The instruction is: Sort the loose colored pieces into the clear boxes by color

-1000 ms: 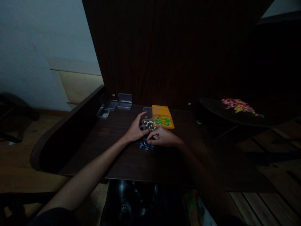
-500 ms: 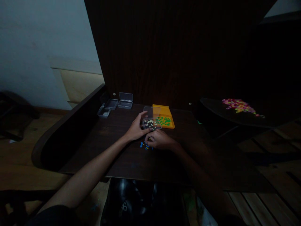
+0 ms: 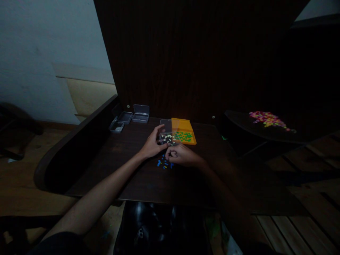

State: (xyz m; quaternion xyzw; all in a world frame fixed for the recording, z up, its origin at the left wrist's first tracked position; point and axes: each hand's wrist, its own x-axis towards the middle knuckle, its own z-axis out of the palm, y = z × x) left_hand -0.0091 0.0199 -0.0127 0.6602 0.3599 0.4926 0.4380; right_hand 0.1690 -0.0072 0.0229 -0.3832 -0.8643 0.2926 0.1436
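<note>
My left hand grips the left side of a clear plastic box, its thumb along the near edge and its fingers at the far side. The box's hinged lid stands up at the back, and small whitish pieces lie inside. Close against the near right corner is my right hand, fingers curled together; whatever they may hold is too small to see. Just below it, several small blue pieces and a few yellow ones are scattered on the dark table.
An open orange case with small green pieces stands behind the clear box. Several open clear boxes sit at the back left. A pile of pink and yellow pieces lies on a side surface at right. A raised wooden side borders the left.
My right hand has shifted slightly up and right, uncovering more of the blue pieces. My left hand still holds the clear box. The whole view has moved a little.
</note>
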